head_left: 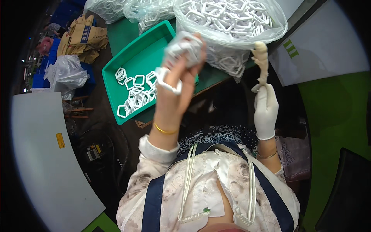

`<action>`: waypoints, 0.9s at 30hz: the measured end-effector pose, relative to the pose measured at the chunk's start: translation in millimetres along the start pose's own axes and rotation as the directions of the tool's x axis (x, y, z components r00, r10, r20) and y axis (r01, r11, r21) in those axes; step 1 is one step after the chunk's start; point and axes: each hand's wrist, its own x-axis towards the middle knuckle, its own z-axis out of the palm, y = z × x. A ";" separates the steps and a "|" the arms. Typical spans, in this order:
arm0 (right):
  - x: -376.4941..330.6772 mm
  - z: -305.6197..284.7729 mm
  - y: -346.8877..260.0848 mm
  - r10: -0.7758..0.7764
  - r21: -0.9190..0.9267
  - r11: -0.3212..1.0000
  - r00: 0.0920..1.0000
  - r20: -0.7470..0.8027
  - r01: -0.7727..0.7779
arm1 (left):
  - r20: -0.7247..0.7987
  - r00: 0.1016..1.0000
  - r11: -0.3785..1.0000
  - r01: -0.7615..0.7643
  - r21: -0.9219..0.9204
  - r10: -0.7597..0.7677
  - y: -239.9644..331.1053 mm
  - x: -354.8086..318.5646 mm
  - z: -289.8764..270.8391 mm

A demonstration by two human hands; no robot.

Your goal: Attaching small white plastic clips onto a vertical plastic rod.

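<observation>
My left hand (176, 87) is bare and raised above the green tray (133, 54); it grips a bunch of white plastic frame parts (184, 48), and one more white part (167, 81) hangs off its fingers. My right hand (266, 108) wears a white glove and pinches the lower end of a limp, off-white glove (261, 62) that it holds upright beside a clear bag of white parts (228, 19). Several loose white frame parts (133, 94) lie in the tray.
Two more clear bags of white parts (127, 7) stand at the back of the green table (121, 33). Cardboard boxes (85, 36) and a plastic bag (65, 73) lie on the floor to the left. A grey panel (42, 154) curves at lower left.
</observation>
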 end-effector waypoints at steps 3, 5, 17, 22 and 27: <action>1.9 -6.6 -5.1 -0.016 0.005 1.000 0.999 -0.031 0.016 | 0.289 0.851 0.724 -0.525 0.446 0.439 36.7 59.3 22.3; 2.1 -5.2 -6.4 -0.008 0.023 1.000 0.998 -0.054 0.009 | 0.318 0.768 0.535 -0.623 0.570 0.556 44.3 103.0 42.3; -5.2 -20.3 11.8 0.046 -0.055 0.997 0.998 -0.045 -0.048 | 0.548 0.813 -0.279 -0.490 0.826 0.196 41.8 176.5 -6.3; -2.4 -16.4 3.5 0.051 -0.050 0.997 0.999 -0.009 -0.051 | 0.560 0.768 -0.422 -0.416 0.805 0.311 73.0 156.7 -50.9; -3.6 -15.5 9.4 0.112 -0.100 0.989 0.994 0.020 -0.109 | 0.005 0.979 -0.457 -0.100 0.884 -0.205 114.8 89.3 -133.1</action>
